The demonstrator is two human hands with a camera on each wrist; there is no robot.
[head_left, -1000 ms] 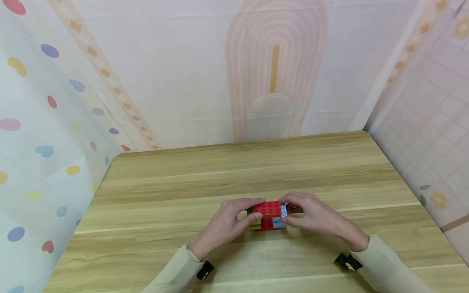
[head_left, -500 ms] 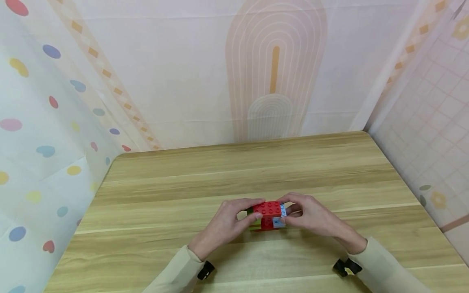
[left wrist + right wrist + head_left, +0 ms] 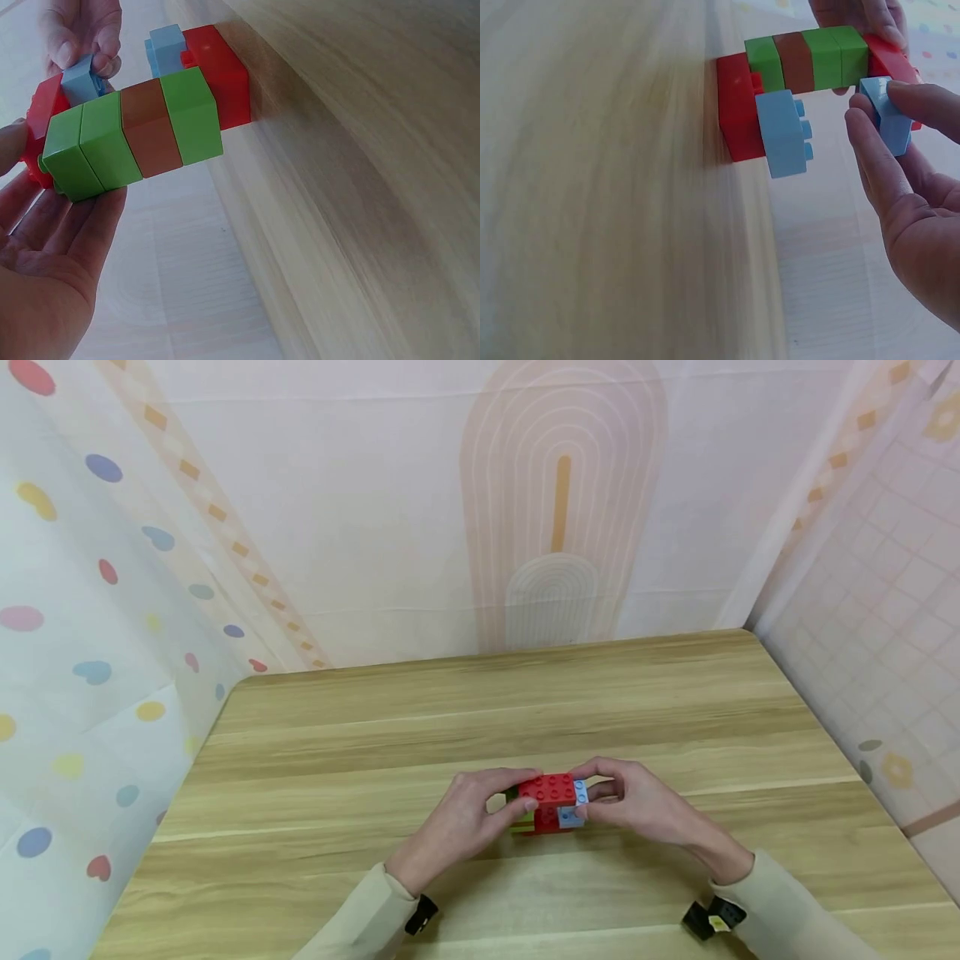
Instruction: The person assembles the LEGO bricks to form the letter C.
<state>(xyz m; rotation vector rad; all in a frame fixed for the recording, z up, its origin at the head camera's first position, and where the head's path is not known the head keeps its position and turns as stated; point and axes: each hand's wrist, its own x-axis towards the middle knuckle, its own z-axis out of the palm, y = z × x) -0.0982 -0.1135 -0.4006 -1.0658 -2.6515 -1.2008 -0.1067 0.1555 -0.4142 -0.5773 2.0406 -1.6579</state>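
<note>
Both hands hold a small toy-brick structure standing on the table. A red brick (image 3: 739, 109) forms its base. On one end of that base rises a column of green bricks (image 3: 110, 142) with a brown brick (image 3: 152, 127) among them, topped by another red brick (image 3: 551, 787). My left hand (image 3: 465, 818) grips this top red brick and the column's upper end. A light blue brick (image 3: 782, 135) sits on the base's other end, studs up. Between thumb and fingers, my right hand (image 3: 637, 797) pinches a second light blue brick (image 3: 889, 116) against the top red brick, above a gap.
The wood-grain table (image 3: 375, 727) extends around the structure on all sides. Patterned cloth (image 3: 375, 510) hangs behind the table's back edge and along both sides. Black wrist devices show on the left sleeve (image 3: 360, 914) and the right sleeve (image 3: 787, 906).
</note>
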